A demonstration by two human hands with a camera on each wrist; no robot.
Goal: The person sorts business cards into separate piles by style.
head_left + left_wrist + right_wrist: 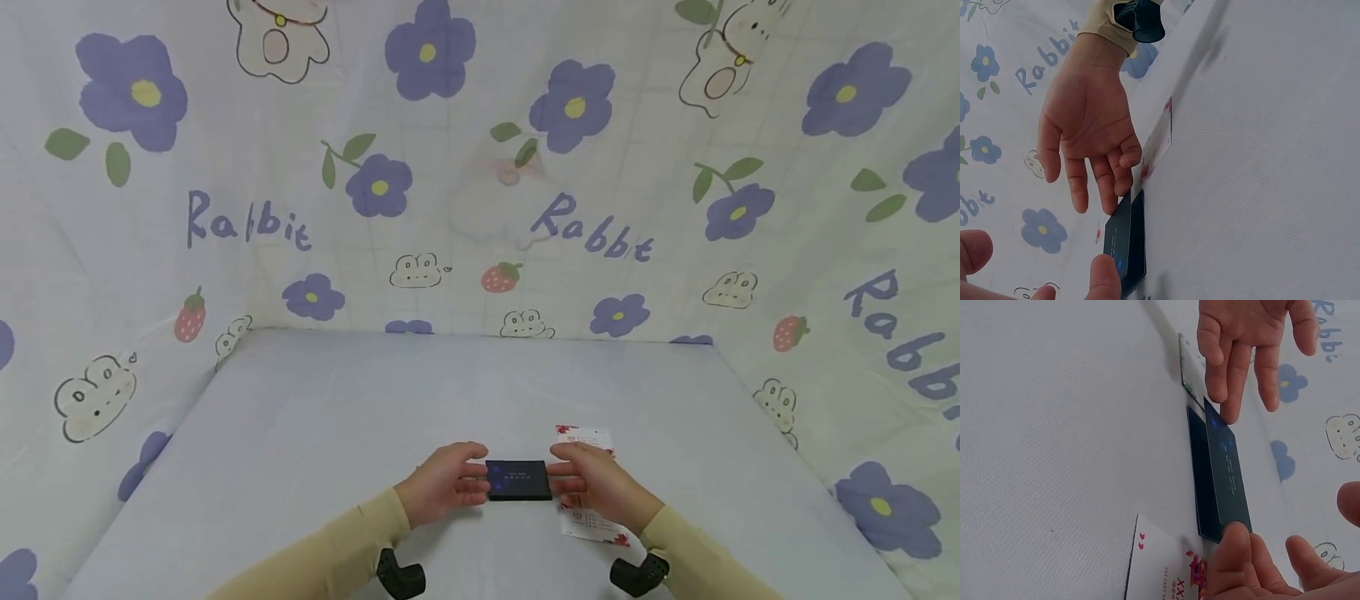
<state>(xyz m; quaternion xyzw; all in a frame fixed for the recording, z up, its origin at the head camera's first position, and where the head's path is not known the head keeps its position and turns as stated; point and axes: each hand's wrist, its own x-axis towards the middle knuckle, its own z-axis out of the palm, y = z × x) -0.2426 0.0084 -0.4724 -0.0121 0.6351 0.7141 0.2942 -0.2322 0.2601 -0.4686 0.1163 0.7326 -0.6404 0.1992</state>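
A dark blue card [519,481] with small pale print lies between my two hands. The wrist views show two dark panels, one [1229,469] raised at an angle over the other [1200,475]; whether they are joined I cannot tell. My left hand [447,485] is at the card's left end, fingertips against or very near it. At the right end my right hand [592,483] has its relaxed fingers likewise touching or almost touching. Under and beside the right hand are white cards with red decoration [592,527], partly hidden by it.
Another pale card [1192,367] shows by the left hand in the right wrist view. A white tabletop [360,400] spreads around the hands. Curtains printed with flowers and rabbits [465,208] hang at the back and both sides. A black wrist device [401,575] sits on each sleeve.
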